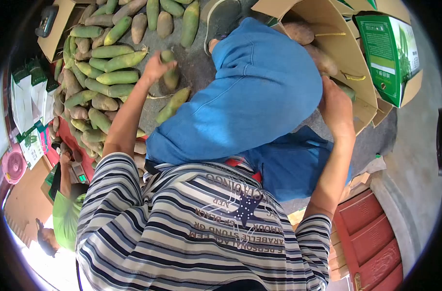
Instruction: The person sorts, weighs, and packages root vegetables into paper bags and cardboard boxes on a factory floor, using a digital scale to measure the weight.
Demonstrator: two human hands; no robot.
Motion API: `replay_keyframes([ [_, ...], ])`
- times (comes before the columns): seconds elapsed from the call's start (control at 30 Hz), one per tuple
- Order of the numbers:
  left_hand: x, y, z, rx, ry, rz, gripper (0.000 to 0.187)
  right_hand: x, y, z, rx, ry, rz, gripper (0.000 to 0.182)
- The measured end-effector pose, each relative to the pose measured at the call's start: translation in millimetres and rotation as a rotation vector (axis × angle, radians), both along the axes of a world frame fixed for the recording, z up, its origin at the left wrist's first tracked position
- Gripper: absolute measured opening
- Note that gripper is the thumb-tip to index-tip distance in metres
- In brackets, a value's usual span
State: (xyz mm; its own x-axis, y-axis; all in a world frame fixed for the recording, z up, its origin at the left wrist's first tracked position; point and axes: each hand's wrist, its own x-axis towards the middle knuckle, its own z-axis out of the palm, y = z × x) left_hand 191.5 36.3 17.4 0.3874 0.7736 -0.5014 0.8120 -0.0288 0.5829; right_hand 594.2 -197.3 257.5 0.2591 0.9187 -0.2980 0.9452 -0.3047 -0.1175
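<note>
I sit on the floor in a striped shirt and blue trousers (259, 92). My left hand (154, 68) reaches out to a pile of oblong green and brown fruits (104, 72) and grips one green fruit (170, 76) at the pile's edge. Another green fruit (173, 104) lies loose just below it. My right hand (335, 107) is inside an open cardboard box (349, 48) on my right, its fingers closed on a green fruit (348, 91). Brown fruits (299, 32) lie deeper in the box.
A green printed carton (391, 53) leans against the box. Another person in a green shirt (65, 216) crouches at the lower left near a small scale (78, 172). Green-and-white packages (29, 92) stand at the left. A red door (371, 242) is at the lower right.
</note>
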Motion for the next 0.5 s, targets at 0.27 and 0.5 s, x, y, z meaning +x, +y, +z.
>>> replay_keyframes([
  [0.27, 131, 44, 184, 0.437, -0.758, 0.111, 0.044, 1, -5, -6, 0.047, -0.011, 0.006, 0.010],
  [0.5, 214, -11, 302, 0.159, -1.205, -0.011, 0.045, 2, -6, -7, 0.061, -0.023, 0.019, 0.012],
])
